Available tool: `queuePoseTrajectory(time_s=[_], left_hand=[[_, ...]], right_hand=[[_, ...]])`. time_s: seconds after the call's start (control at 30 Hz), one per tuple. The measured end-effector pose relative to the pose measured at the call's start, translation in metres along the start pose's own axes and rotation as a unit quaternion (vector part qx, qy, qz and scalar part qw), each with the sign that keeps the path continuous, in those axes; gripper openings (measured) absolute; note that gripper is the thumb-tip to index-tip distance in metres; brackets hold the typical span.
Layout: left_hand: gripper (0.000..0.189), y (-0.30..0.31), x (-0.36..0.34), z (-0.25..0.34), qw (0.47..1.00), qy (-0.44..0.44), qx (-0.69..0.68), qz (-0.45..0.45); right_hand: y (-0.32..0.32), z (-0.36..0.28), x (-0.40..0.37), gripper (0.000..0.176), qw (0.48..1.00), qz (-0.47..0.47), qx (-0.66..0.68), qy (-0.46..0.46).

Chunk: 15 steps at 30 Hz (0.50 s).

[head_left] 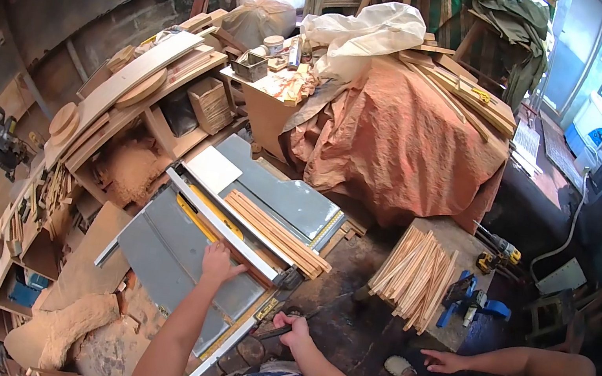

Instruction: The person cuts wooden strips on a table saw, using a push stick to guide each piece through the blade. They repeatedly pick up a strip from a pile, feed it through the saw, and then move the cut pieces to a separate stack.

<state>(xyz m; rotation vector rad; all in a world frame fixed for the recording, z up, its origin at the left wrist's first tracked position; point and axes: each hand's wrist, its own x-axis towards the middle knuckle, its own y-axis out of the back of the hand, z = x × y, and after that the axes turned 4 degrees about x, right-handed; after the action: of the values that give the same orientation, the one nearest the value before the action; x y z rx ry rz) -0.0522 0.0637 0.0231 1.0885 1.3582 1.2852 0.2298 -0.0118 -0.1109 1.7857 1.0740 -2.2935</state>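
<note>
Fence setting is judged to be in hand. Left hand is laid flat, fingers spread, against fence on table saw, centre-left of frame. Right hand is clenched round dark lever, lower centre. Next move calls for the fence squared and the lever locked.

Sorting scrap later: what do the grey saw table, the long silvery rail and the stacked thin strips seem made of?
Flat grey saw table: likely metal, smooth, dull sheen. Long silvery rail: probably aluminium, bright, straight-edged. Stacked thin tan strips: bare wood, unfinished, pale with lengthwise lines.
</note>
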Motion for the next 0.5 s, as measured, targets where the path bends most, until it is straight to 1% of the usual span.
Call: queuePoseTrajectory(time_s=[0.03, 0.1, 0.13, 0.2, 0.23, 0.3, 0.37, 0.43, 0.47, 0.5], left_hand=[[0.091, 0.002, -0.001, 0.000, 1.000, -0.003, -0.005, 0.002], [0.089, 0.007, -0.002, 0.001, 1.000, -0.002, -0.007, 0.012], [0.089, 0.008, -0.001, 0.001, 1.000, -0.005, -0.003, 0.014], [0.088, 0.010, -0.003, 0.002, 1.000, -0.007, -0.023, 0.009], [0.088, 0.009, -0.003, 0.002, 1.000, -0.006, -0.021, 0.007], [0.087, -0.002, -0.003, -0.001, 0.996, -0.031, -0.032, 0.081], [0.087, -0.010, -0.002, -0.004, 0.996, -0.028, -0.025, 0.086], [0.087, -0.010, -0.001, -0.002, 0.995, -0.028, -0.027, 0.093], [0.087, -0.008, -0.002, -0.001, 0.995, -0.025, -0.025, 0.092], [0.088, -0.007, -0.002, 0.002, 0.996, -0.023, -0.017, 0.088]], right_hand=[[-0.002, -0.001, -0.005, 0.019, 1.000, -0.003, 0.004, 0.002], [-0.006, 0.000, -0.014, 0.021, 0.999, -0.004, -0.034, 0.040], [-0.011, 0.000, -0.017, 0.021, 0.999, -0.008, -0.030, 0.039], [-0.008, -0.002, -0.013, 0.020, 0.999, -0.028, -0.006, -0.015], [-0.006, 0.000, -0.010, 0.015, 1.000, -0.012, -0.027, 0.010], [-0.002, 0.001, -0.002, 0.013, 1.000, -0.017, -0.025, -0.004], [0.001, 0.001, -0.003, 0.012, 0.999, -0.020, -0.024, -0.017], [-0.008, 0.001, -0.012, 0.017, 0.998, -0.010, -0.059, -0.004], [-0.006, -0.001, -0.008, 0.017, 0.998, -0.010, -0.061, -0.008], [-0.004, -0.004, -0.003, 0.020, 0.998, -0.024, -0.062, -0.011]])
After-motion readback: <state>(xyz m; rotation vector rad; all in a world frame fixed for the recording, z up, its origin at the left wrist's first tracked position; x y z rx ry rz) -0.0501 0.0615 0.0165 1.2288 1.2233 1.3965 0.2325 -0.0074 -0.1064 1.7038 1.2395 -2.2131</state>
